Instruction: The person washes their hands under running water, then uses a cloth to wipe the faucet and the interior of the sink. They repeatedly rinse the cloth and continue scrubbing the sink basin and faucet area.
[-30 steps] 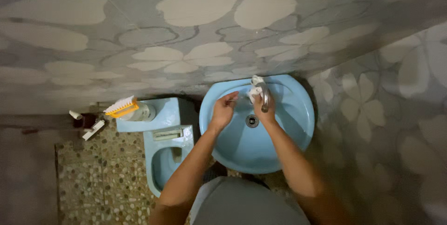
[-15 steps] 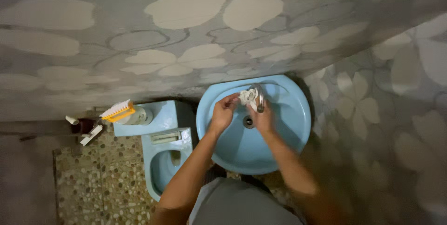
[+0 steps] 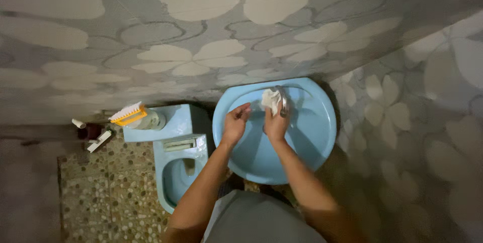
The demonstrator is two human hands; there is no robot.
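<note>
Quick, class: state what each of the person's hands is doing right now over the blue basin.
Left hand: open, holding nothing, above the blue basin.
Right hand: closed on a white cloth beside the metal tap.

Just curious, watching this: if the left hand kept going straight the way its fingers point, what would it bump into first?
Probably the back rim of the blue sink, then the flowered wall. The left hand points up and away; depth is hard to judge.

Crumpled white cloth (image 3: 270, 99) against the tap (image 3: 284, 103).
</note>
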